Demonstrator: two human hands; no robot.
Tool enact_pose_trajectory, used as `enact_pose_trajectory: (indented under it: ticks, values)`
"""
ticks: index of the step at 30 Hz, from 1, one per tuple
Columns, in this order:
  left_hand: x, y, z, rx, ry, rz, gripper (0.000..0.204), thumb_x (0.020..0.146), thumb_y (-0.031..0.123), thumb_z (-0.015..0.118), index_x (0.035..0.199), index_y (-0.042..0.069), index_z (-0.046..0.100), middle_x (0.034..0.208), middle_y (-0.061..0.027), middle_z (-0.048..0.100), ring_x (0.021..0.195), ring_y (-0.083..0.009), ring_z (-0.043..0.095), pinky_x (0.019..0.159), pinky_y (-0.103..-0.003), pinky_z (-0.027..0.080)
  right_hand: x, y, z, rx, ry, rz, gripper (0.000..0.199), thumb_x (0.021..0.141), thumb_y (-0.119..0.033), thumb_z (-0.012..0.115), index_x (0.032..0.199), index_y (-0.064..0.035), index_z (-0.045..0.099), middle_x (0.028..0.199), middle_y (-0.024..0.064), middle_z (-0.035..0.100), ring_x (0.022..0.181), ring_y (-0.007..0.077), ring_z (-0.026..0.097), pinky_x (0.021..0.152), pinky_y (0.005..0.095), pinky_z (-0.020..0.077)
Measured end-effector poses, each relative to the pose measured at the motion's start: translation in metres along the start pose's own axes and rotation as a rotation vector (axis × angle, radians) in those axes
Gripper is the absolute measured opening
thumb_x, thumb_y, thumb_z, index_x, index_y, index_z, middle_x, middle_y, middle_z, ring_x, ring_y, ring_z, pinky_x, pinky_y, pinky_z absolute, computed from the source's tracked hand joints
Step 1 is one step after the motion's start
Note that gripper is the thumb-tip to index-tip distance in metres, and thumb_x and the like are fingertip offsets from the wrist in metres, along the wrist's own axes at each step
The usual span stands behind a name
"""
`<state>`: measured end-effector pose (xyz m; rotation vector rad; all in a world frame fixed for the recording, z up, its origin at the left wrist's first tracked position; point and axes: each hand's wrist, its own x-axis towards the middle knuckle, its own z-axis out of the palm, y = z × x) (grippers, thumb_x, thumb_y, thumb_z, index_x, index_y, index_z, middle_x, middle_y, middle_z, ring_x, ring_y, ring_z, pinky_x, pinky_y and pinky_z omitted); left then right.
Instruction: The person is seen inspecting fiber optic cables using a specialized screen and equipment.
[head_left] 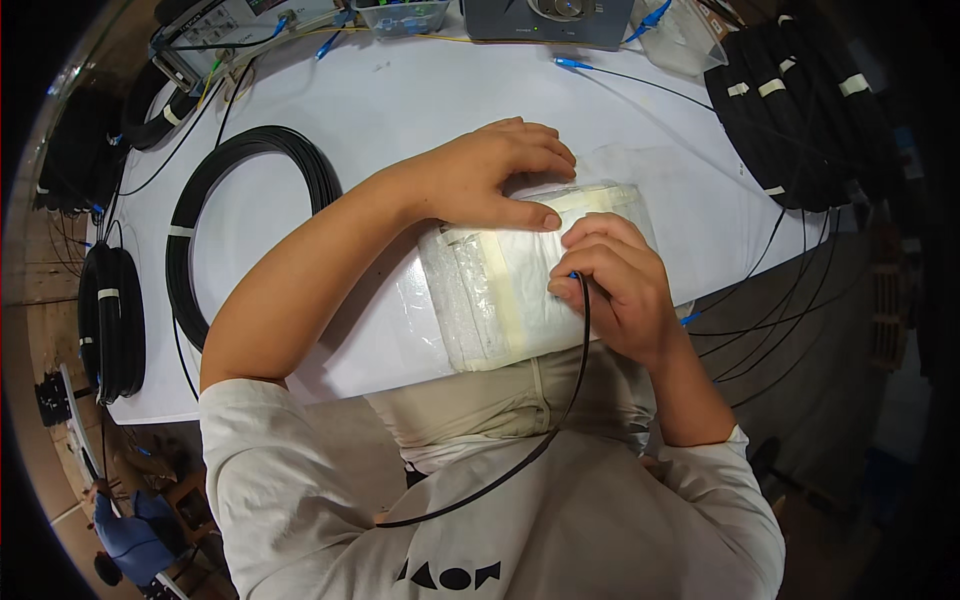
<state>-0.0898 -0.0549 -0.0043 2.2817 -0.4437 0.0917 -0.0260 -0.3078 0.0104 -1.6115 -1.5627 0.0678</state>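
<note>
A flat white pad wrapped in clear plastic (500, 290) lies at the near edge of the white table (400, 110). My left hand (490, 175) rests flat on its far end, thumb pressing the top edge. My right hand (610, 285) pinches the blue-tipped end of a thin black cable (560, 415) against the pad's right side. The cable loops down from that hand across my lap and shirt.
A black cable coil (250, 215) lies on the table's left. More black coils hang at the left edge (110, 320) and lie at the far right (790, 110). Grey devices (550, 20) and blue-tipped cables line the far side.
</note>
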Motion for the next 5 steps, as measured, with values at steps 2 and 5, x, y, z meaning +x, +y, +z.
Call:
enact_pose_trajectory:
  ticks: [2, 5]
  values:
    - [0.0004, -0.0005, -0.0008, 0.010, -0.010, 0.010, 0.058, 0.089, 0.034, 0.081, 0.135, 0.001, 0.068, 0.147, -0.0158, 0.063, 0.147, -0.0389, 0.047, 0.122, -0.050, 0.038, 0.0003, 0.0015, 0.0001, 0.055, 0.022, 0.018, 0.013, 0.087, -0.011, 0.083, 0.088, -0.0062, 0.071, 0.086, 0.0064, 0.071, 0.096, 0.0301, 0.068, 0.083, 0.0396, 0.0548]
    - [-0.0002, 0.0000, -0.0017, 0.007, -0.016, -0.019, 0.060, 0.089, 0.036, 0.081, 0.136, 0.001, 0.068, 0.149, -0.0162, 0.062, 0.148, -0.0386, 0.046, 0.123, -0.050, 0.037, 0.0005, 0.0025, 0.0014, 0.028, -0.001, -0.018, 0.012, 0.088, -0.012, 0.083, 0.091, -0.0070, 0.072, 0.088, 0.0070, 0.072, 0.098, 0.0309, 0.069, 0.086, 0.0403, 0.0546]
